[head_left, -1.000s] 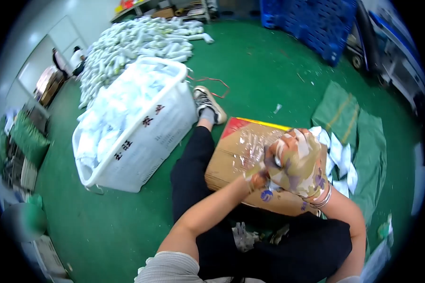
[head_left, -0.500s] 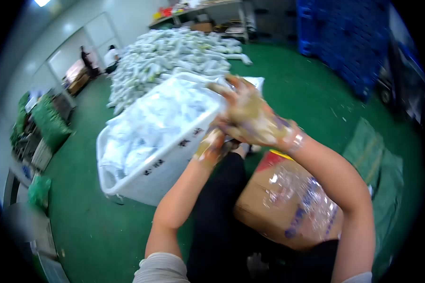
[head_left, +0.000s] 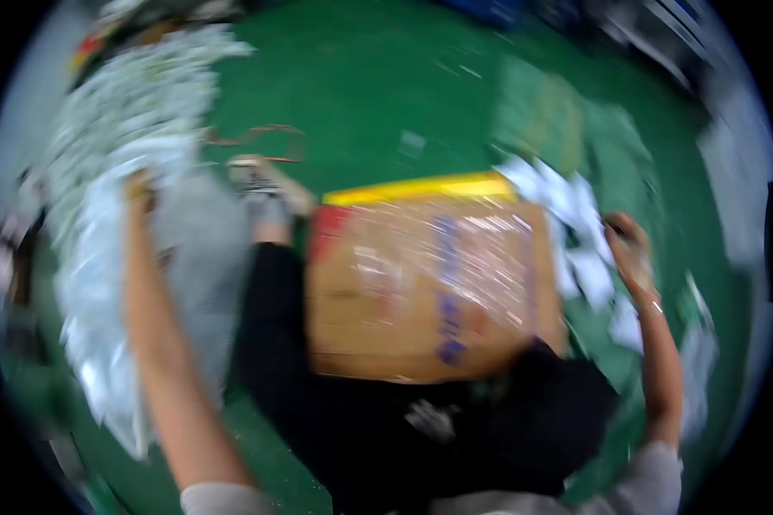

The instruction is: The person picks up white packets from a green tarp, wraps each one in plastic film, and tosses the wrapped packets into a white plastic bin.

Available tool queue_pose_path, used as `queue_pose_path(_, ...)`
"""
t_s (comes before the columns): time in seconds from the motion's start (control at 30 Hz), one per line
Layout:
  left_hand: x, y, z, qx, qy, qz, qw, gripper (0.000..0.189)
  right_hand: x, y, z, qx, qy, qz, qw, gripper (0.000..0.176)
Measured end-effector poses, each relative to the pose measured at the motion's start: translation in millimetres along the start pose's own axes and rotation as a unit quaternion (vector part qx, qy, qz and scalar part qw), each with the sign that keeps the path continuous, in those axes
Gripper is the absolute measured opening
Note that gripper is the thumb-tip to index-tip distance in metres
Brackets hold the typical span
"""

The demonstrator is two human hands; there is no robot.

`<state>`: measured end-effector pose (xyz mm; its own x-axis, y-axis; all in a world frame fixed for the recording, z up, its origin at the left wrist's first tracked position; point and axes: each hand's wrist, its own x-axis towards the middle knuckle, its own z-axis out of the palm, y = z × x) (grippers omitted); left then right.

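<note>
My left hand [head_left: 142,190] reaches to the white tub [head_left: 202,257] on the left and is smeared by motion over the pale wrapped items [head_left: 103,292] in it. On the right, my right hand [head_left: 629,240] is beside white sheets or labels [head_left: 588,249], its fingers blurred and curled; whether it grips anything is unclear. Between my arms a taped cardboard box [head_left: 421,292] with red and blue print stands in front of my dark-clothed legs. Something yellow [head_left: 421,186] lies along the box's far edge.
A heap of pale wrapped pieces [head_left: 137,94] lies at the upper left. Green sacking [head_left: 610,146] is spread on the green floor [head_left: 352,77] at the right. A reddish loop [head_left: 275,129] lies near my shoe [head_left: 253,176].
My hands were together above the tub's edge; now they are wide apart, left at the tub and right beyond the box. The view has turned right and down, bringing the white sheets into sight.
</note>
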<state>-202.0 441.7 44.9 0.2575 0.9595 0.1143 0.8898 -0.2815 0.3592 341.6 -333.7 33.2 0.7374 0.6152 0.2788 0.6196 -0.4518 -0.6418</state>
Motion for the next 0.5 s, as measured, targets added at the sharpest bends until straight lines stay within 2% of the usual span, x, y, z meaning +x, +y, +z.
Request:
queue_pose_path(0.03,30,-53,13,-0.176,-0.054,-0.076,0.98,0.041,-23,36,-17,-0.074,-0.012,0.086,0.994,0.023)
queue_pose_path(0.07,-25,-11,-10,-0.166,0.05,-0.064,0.983,0.043,-50,86,-18,-0.167,-0.002,0.101,0.981,0.033)
queue_pose_path(0.1,-69,14,-1,-0.017,0.184,0.021,0.983,0.039,-72,121,-15,-0.191,-0.025,0.141,0.971,0.044)
queue_pose_path(0.13,-131,61,-1,-0.05,0.245,0.157,0.955,0.037,-88,137,-8,-0.201,-0.082,0.144,0.966,0.056)
queue_pose_path(0.17,-203,106,-3,-0.111,0.2,0.174,0.958,0.033,-100,141,8,-0.24,-0.119,0.14,0.953,0.062)
queue_pose_path(0.2,-255,134,-1,-0.111,0.195,0.192,0.955,0.029,-103,136,26,-0.273,-0.158,0.128,0.94,0.068)
queue_pose_path(0.27,-326,163,22,-0.126,0.175,0.233,0.948,0.023,-86,115,49,-0.256,-0.189,0.023,0.948,0.082)
queue_pose_path(0.33,-400,209,32,-0.114,-0.023,0.173,0.978,0.018,-72,126,77,-0.339,-0.246,-0.118,0.901,0.082)
queue_pose_path(0.37,-423,223,40,-0.16,-0.079,0.138,0.974,0.018,-68,134,96,-0.415,-0.209,-0.19,0.865,0.078)
queue_pose_path(0.4,-437,230,51,-0.206,-0.128,0.1,0.965,0.018,-58,142,109,-0.424,-0.244,-0.201,0.849,0.074)
queue_pose_path(0.47,-455,233,67,-0.23,-0.136,0.106,0.958,0.024,-48,191,142,-0.331,-0.285,-0.16,0.885,0.078)
queue_pose_path(0.5,-458,242,71,-0.185,-0.143,0.092,0.968,0.031,-42,167,120,-0.315,-0.304,-0.193,0.878,0.079)
